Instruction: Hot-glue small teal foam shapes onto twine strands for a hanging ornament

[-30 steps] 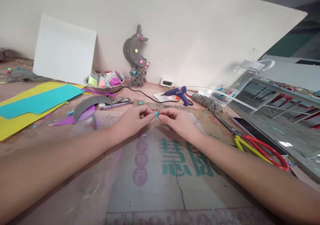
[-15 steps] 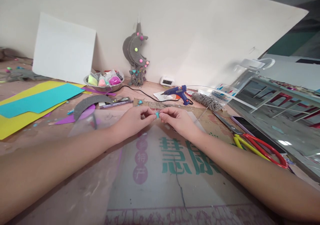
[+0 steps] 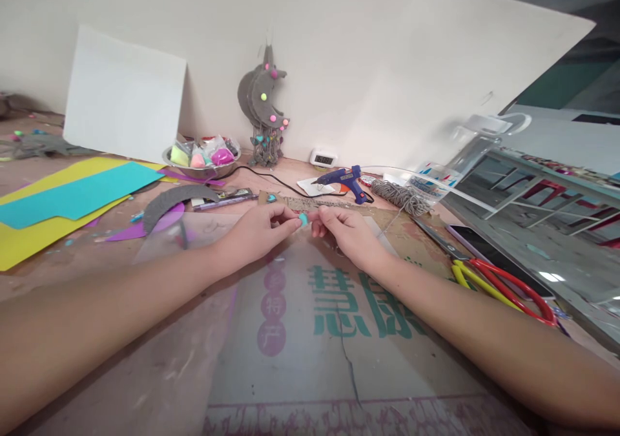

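Note:
A small teal piece [image 3: 303, 219], perhaps foam or paper, is pinched between the thumb and fingertips of my left hand [image 3: 266, 232]. Close by on its right is my right hand [image 3: 346, 232], with one fingertip reaching to the edge of the piece. The other fingers of that hand are curled in beside the thumb, and whether they hold anything is hidden. Both hands are above the far part of a printed cardboard sheet [image 3: 290, 371], partly under a translucent sheet. Beyond the fingers, another little teal piece [image 3: 272, 198] lies on the cardboard.
Behind the hands lie a blue glue gun [image 3: 346, 179], grey yarn [image 3: 402, 197] and a white clock [image 3: 323, 158]. Scissors [image 3: 504, 281] and a phone [image 3: 498, 258] lie right. A bowl [image 3: 203, 170], coloured sheets [image 3: 82, 190] and a grey crescent [image 3: 177, 200] are left. A moon ornament [image 3: 264, 103] hangs behind.
My right hand's grip on the teal piece has loosened and its fingers have curled, one fingertip staying at the edge. The piece looks turned in my left fingers.

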A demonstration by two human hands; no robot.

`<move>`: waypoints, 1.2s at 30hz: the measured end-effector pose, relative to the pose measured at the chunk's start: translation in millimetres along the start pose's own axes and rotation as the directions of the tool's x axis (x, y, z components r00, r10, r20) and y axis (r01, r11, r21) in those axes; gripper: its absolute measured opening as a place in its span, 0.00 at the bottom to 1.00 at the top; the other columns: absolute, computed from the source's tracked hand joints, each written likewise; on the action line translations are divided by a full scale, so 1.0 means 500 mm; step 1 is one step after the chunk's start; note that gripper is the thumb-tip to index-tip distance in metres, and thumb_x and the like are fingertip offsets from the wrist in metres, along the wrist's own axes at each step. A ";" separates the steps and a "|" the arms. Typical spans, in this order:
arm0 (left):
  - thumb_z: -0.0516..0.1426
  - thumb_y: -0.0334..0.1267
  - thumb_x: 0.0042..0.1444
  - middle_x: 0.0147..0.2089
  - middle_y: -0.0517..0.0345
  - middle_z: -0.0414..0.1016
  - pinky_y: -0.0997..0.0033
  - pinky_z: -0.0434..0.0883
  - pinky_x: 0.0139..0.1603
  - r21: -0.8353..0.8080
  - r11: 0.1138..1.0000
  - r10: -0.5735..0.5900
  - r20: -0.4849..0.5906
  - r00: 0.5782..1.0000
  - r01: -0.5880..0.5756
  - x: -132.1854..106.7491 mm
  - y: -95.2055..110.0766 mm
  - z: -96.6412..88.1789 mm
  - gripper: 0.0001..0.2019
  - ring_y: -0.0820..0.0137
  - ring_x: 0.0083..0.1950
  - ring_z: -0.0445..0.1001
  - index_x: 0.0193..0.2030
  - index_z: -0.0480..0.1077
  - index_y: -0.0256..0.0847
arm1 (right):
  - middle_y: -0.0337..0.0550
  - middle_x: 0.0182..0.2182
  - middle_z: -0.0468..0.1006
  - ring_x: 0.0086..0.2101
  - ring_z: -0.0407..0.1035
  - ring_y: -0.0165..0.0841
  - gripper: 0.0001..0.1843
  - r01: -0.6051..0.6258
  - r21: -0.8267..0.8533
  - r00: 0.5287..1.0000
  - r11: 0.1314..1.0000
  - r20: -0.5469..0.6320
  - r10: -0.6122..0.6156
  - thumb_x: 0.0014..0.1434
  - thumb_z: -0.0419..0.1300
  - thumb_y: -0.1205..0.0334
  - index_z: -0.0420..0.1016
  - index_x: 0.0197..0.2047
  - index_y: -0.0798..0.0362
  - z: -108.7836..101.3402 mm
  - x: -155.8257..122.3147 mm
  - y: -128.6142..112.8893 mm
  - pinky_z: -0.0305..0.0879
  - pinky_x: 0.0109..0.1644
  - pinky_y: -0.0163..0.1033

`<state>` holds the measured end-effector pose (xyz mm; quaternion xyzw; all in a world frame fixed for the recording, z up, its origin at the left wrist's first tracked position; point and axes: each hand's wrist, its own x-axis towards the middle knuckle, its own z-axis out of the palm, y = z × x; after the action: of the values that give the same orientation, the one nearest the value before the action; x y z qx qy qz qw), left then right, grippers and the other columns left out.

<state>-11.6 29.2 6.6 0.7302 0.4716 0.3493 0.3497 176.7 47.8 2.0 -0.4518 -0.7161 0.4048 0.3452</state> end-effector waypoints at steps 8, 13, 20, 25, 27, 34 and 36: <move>0.51 0.45 0.56 0.28 0.61 0.69 0.75 0.60 0.27 0.000 1.000 -0.021 -0.029 0.999 0.021 0.003 -0.004 -0.001 0.13 0.74 0.27 0.65 0.31 0.68 0.38 | 0.34 0.22 0.63 0.24 0.58 0.26 0.11 0.294 0.035 0.884 0.955 -0.390 -0.258 0.61 0.52 0.52 0.62 0.33 0.51 -0.012 0.007 0.009 0.59 0.31 0.33; 0.51 0.46 0.56 0.27 0.62 0.68 0.75 0.60 0.26 -0.010 0.999 -0.035 -0.040 0.999 0.035 0.003 -0.006 -0.001 0.13 0.75 0.26 0.63 0.31 0.67 0.38 | 0.37 0.24 0.66 0.26 0.60 0.27 0.09 0.251 -0.082 0.949 0.964 -0.175 -0.262 0.61 0.50 0.59 0.68 0.36 0.53 -0.001 -0.001 0.006 0.58 0.32 0.34; 0.51 0.46 0.56 0.31 0.60 0.71 0.76 0.61 0.27 -0.018 1.000 -0.007 -0.062 0.998 0.006 0.001 -0.006 0.000 0.14 0.74 0.28 0.65 0.33 0.69 0.38 | 0.36 0.22 0.68 0.24 0.61 0.27 0.11 0.147 -0.163 0.982 0.976 -0.096 -0.164 0.60 0.52 0.57 0.72 0.37 0.54 0.010 -0.010 -0.008 0.56 0.29 0.34; 0.51 0.46 0.56 0.33 0.60 0.73 0.75 0.62 0.29 -0.024 1.000 0.018 -0.035 0.999 -0.018 0.001 -0.005 -0.001 0.13 0.74 0.30 0.67 0.33 0.70 0.38 | 0.35 0.22 0.70 0.23 0.62 0.28 0.10 0.111 -0.132 0.990 0.985 -0.068 -0.121 0.56 0.56 0.56 0.73 0.36 0.53 0.012 -0.008 -0.008 0.57 0.28 0.34; 0.52 0.44 0.56 0.32 0.60 0.73 0.75 0.62 0.29 -0.026 0.999 0.034 -0.015 0.999 -0.034 0.001 -0.005 0.000 0.12 0.73 0.31 0.67 0.34 0.71 0.38 | 0.35 0.21 0.70 0.23 0.62 0.28 0.09 0.109 -0.124 0.991 0.986 -0.069 -0.118 0.56 0.57 0.56 0.73 0.35 0.53 0.013 -0.007 -0.006 0.57 0.27 0.34; 0.52 0.43 0.56 0.28 0.61 0.70 0.75 0.61 0.27 0.017 0.998 0.057 0.066 0.996 -0.059 0.000 -0.008 0.002 0.11 0.74 0.28 0.66 0.34 0.70 0.38 | 0.35 0.21 0.69 0.22 0.61 0.26 0.10 0.119 -0.062 0.991 0.991 -0.051 -0.122 0.57 0.55 0.55 0.70 0.35 0.53 0.013 -0.007 -0.005 0.55 0.26 0.33; 0.52 0.42 0.56 0.36 0.58 0.72 0.75 0.64 0.31 -0.014 0.997 0.070 0.017 0.997 -0.070 0.000 -0.010 0.002 0.11 0.72 0.33 0.68 0.40 0.68 0.38 | 0.35 0.21 0.69 0.22 0.60 0.26 0.10 0.119 -0.062 0.991 0.991 -0.058 -0.123 0.57 0.55 0.55 0.69 0.34 0.53 0.014 -0.009 -0.007 0.55 0.26 0.33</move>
<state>-13.0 30.8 1.9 0.7470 0.4402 0.3583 0.3462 171.0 40.9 1.6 -0.4296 -0.7428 0.3479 0.3777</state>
